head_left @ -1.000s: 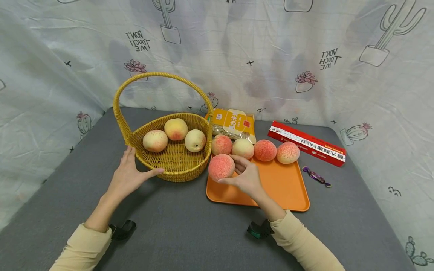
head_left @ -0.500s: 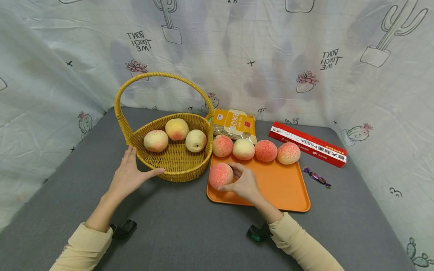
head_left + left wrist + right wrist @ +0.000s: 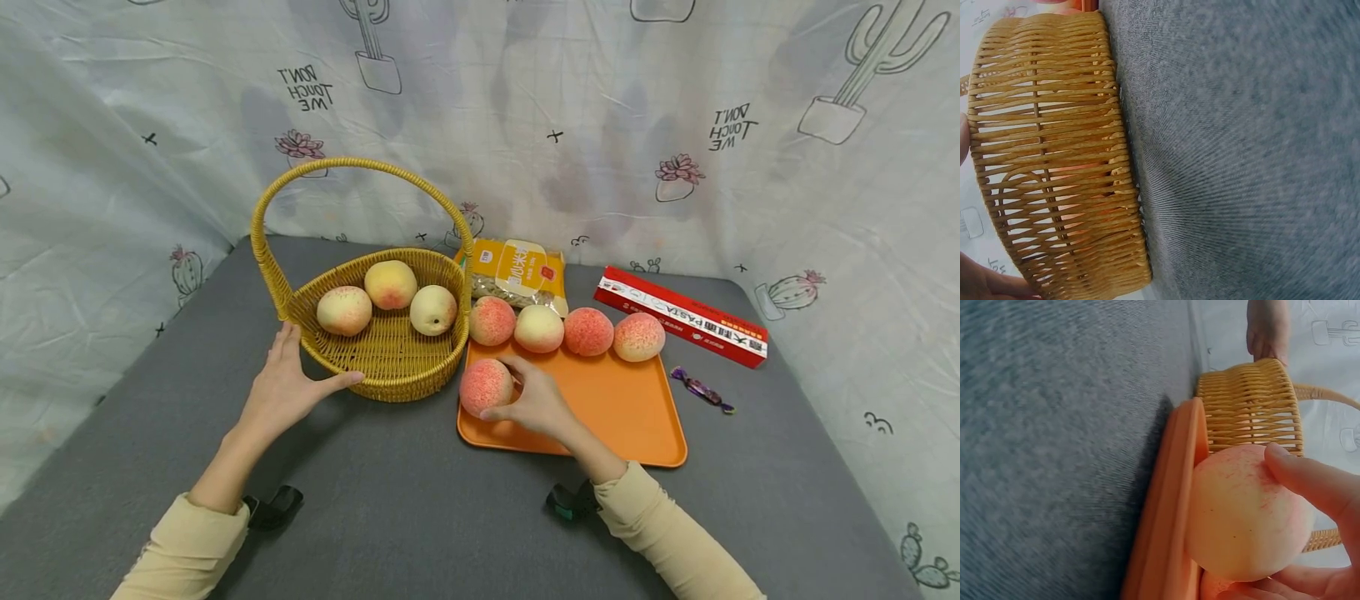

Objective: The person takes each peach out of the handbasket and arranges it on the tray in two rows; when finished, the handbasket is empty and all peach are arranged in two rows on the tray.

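My right hand (image 3: 534, 398) grips a pinkish-red peach (image 3: 485, 388) at the left side of the orange tray (image 3: 622, 433); in the right wrist view the peach (image 3: 1244, 519) shows a pale yellow side, low behind the tray's rim. Along the tray's back edge runs a row of several peaches (image 3: 539, 328). With fingers spread, my left hand (image 3: 288, 387) rests on the near left rim of a yellow wicker basket (image 3: 408, 388). Three peaches (image 3: 433, 310) lie inside it. Seen from the left wrist, the basket wall (image 3: 1054, 156) stands between thumb and fingertips.
Behind the tray lies a yellow food packet (image 3: 519, 271). A red pasta box (image 3: 682, 317) sits at the back right, with a purple wrapped candy (image 3: 702, 390) in front of it. The basket's tall handle (image 3: 360, 162) arches up; a patterned cloth (image 3: 525, 108) hangs behind the table.
My right hand has lowered the peach, bringing it from beside the back row toward the tray's near left part. The left hand and the basket have stayed put.
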Available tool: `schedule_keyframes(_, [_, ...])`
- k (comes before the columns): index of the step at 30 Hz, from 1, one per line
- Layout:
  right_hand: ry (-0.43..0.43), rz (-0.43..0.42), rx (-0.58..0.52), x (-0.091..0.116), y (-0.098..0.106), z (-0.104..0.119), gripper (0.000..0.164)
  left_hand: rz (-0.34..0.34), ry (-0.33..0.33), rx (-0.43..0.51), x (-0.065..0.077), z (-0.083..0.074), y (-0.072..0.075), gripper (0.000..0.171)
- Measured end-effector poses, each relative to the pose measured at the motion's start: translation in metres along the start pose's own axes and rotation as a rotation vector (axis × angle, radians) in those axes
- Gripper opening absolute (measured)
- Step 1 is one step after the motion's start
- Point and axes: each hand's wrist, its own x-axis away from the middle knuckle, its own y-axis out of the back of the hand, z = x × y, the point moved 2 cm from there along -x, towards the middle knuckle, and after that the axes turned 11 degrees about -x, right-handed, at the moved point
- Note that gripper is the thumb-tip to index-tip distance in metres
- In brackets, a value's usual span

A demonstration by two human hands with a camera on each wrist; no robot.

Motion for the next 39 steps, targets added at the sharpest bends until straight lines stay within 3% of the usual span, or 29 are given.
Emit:
schedule_keyframes(6, [0.004,0.010,-0.039,-0.003,0.008,0.009,0.075,0.002,0.001,0.004,-0.001,0.000,-0.001,0.124])
schedule_keyframes(12, [0.036,0.023,-0.051,-0.012,0.013,0.033,0.072,0.007,0.009,-0.001,-0.001,0.000,-0.001,0.125])
schedule_keyframes(15, [0.022,0.068,-0.063,-0.020,0.012,0.045,0.074,0.007,0.007,0.001,-0.001,0.000,0.000,0.125])
schedule_keyframes(20, [-0.036,0.157,0.014,-0.037,0.010,0.062,0.080,0.009,0.002,0.000,-0.001,0.000,-0.001,0.124])
schedule_keyframes(28, [-0.030,0.237,0.134,-0.060,-0.001,0.083,0.084,0.012,0.004,-0.001,0.000,0.001,0.000,0.125])
schedule_keyframes(39, [-0.023,0.081,0.069,-0.086,-0.022,0.103,0.067,0.024,0.011,-0.002,0.000,0.001,0.000,0.125])
